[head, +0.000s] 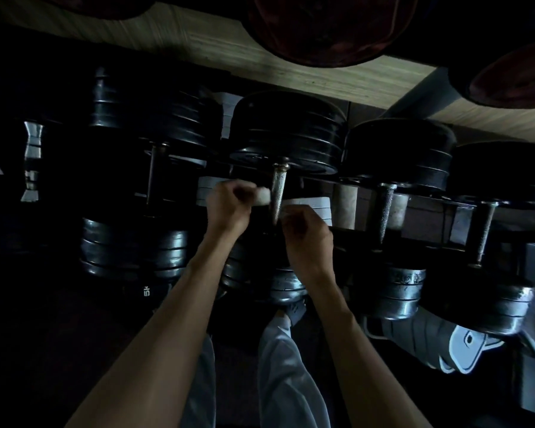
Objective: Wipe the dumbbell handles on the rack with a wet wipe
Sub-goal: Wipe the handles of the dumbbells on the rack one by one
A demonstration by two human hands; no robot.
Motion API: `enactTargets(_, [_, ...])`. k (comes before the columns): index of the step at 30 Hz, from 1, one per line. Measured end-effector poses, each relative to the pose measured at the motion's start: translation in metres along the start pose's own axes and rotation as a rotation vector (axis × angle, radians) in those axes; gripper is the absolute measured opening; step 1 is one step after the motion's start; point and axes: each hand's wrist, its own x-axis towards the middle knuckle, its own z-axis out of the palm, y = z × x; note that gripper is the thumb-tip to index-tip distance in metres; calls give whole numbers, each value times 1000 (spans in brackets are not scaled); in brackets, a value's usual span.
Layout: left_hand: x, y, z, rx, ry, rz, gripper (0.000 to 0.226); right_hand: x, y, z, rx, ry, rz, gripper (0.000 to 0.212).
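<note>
A row of black plate dumbbells lies on a dark rack (464,208). The middle dumbbell's knurled metal handle (278,189) runs between my two hands. My left hand (229,205) grips a bunched white wet wipe (262,196) just left of that handle, and the wipe's end touches or nearly touches the bar. My right hand (303,230) is curled at the handle's near end, on its right side; what it holds is hidden in the dim light. Further handles show at the left (152,171) and right (385,208), (485,230).
Dark round discs (328,29) hang over a pale wood-grain floor strip (291,69) at the top. My grey trouser legs (284,372) and a grey shoe (464,344) sit below the rack. The scene is very dim.
</note>
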Motion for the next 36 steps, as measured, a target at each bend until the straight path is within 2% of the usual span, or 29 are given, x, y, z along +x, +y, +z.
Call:
enactTargets(2, [16,1,8,33,105,-16,26,-6,6,4,-43,33,-55,18])
enactTargets(5, [35,4,28,14,-13,-55,27,-7,9,9,-86,31,-68,17])
enactTargets(8, [33,1,38,140,-73,49,16,-6,10,8,-118,35,-73,20])
enactTargets(12, [20,-18,33,339,-154,104,30,-10,10,10,-146,60,-104,21])
enactTargets(14, [21,-7,37,300,-76,161,39,-11,7,13,-147,91,-69,21])
enactTargets(16, [27,15,42,254,38,163,36,-12,5,14,-141,98,-41,21])
enactTargets(18, [31,20,44,214,63,157,36,-12,6,14,-133,87,-51,21])
enactTargets(20, [27,6,39,320,-45,155,35,-13,9,13,-142,84,-77,21])
enactTargets(22, [20,-16,30,416,-222,89,31,-15,13,13,-156,109,-84,21])
enactTargets(24, [19,-24,22,403,-288,36,17,-19,16,16,-146,134,-79,23])
enactTargets(26, [25,-12,25,327,-218,76,13,-21,17,17,-132,151,-100,28])
enactTargets(29, [32,5,32,126,-53,39,15,-20,20,17,-129,155,-157,32])
enactTargets(31, [33,-6,29,176,-155,42,10,-20,22,16,-139,152,-165,34])
enactTargets(33, [29,-18,18,461,-411,21,11,-21,23,17,-146,151,-147,35])
enactTargets(34, [28,-24,15,545,-466,5,12,-21,23,17,-152,150,-133,35])
enactTargets(36, [31,-22,17,424,-382,19,16,-21,22,18,-152,153,-121,35])
